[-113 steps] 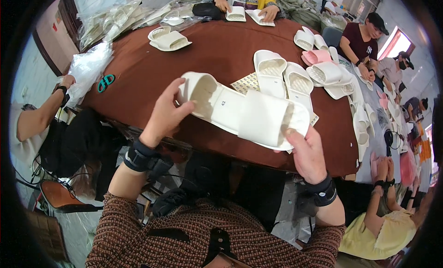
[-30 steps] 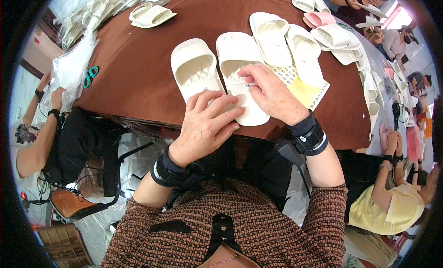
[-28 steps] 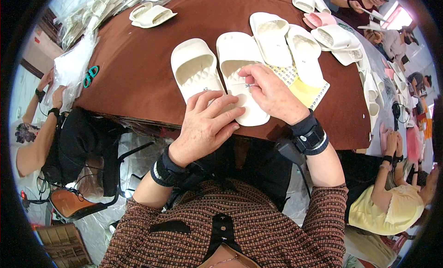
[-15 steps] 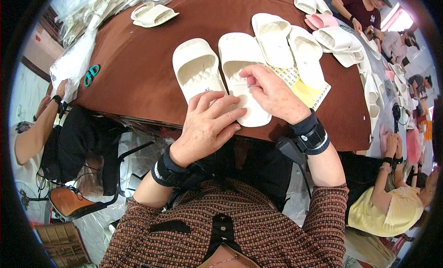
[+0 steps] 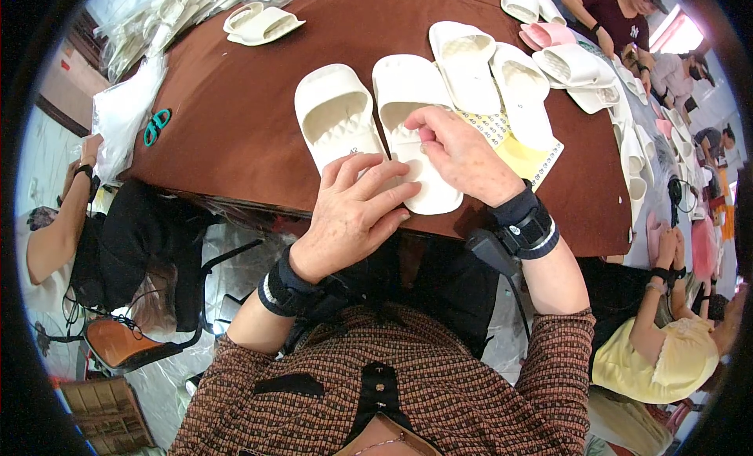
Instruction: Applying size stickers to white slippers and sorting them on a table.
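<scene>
Two white slide slippers lie side by side before me, toes pointing away. My left hand (image 5: 349, 217) spreads its fingers across the heel ends of the left slipper (image 5: 333, 91) and the right slipper (image 5: 408, 75). A small dark printed mark shows on the left slipper's insole, just beyond my fingertips. Over the right slipper's insole, my right hand (image 5: 474, 158) is closed, its index finger bent and its thumb pointing down. Whatever it may pinch is hidden. Just right of it, a yellow and white label sheet (image 5: 533, 162) lies partly under another pair of white slippers (image 5: 522, 87).
The brown-covered table (image 5: 235, 134) carries turquoise-handled scissors (image 5: 156, 127) at left and a white slipper (image 5: 263, 24) farther back. Bagged slippers (image 5: 169, 24) fill the far left. White and pink slippers (image 5: 549, 35) line the right. Other people work on both sides.
My right hand has shifted very slightly up and left, covering the small mark on the right slipper's insole. My left hand stays put. The person at left has moved a hand on the plastic.
</scene>
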`<state>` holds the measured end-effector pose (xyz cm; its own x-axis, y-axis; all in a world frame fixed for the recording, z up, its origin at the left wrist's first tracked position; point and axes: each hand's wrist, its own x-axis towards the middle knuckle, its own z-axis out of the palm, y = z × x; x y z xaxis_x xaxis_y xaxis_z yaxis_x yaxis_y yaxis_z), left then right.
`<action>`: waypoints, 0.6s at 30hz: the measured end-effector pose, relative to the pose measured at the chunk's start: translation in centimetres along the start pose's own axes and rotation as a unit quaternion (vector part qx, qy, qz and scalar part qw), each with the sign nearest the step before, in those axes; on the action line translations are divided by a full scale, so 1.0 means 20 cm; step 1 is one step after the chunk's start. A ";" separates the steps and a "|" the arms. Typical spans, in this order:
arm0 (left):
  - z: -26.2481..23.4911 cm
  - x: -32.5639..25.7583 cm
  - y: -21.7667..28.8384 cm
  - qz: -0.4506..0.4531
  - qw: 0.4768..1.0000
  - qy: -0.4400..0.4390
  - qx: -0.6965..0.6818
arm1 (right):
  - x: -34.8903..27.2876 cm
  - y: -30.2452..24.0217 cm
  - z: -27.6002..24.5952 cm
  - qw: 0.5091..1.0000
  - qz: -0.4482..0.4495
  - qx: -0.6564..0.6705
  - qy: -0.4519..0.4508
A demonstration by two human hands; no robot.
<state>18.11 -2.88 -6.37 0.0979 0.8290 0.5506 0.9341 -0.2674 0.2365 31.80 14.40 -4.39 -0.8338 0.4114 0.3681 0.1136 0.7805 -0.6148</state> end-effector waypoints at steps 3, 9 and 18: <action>0.00 0.00 0.00 0.003 1.000 0.011 0.002 | 0.00 0.00 0.00 1.000 0.007 0.001 -0.003; 0.00 0.00 0.00 -0.004 1.000 -0.001 0.004 | -0.01 -0.02 -0.01 0.996 0.066 0.052 -0.015; 0.01 0.00 0.00 0.002 1.000 0.009 0.005 | 0.00 -0.01 0.00 0.999 -0.037 -0.002 0.009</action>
<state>18.08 -2.85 -6.54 0.0951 0.8187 0.5663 0.9371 -0.2655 0.2265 31.83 14.24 -4.37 -0.8297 0.3614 0.4254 0.0539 0.8104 -0.5833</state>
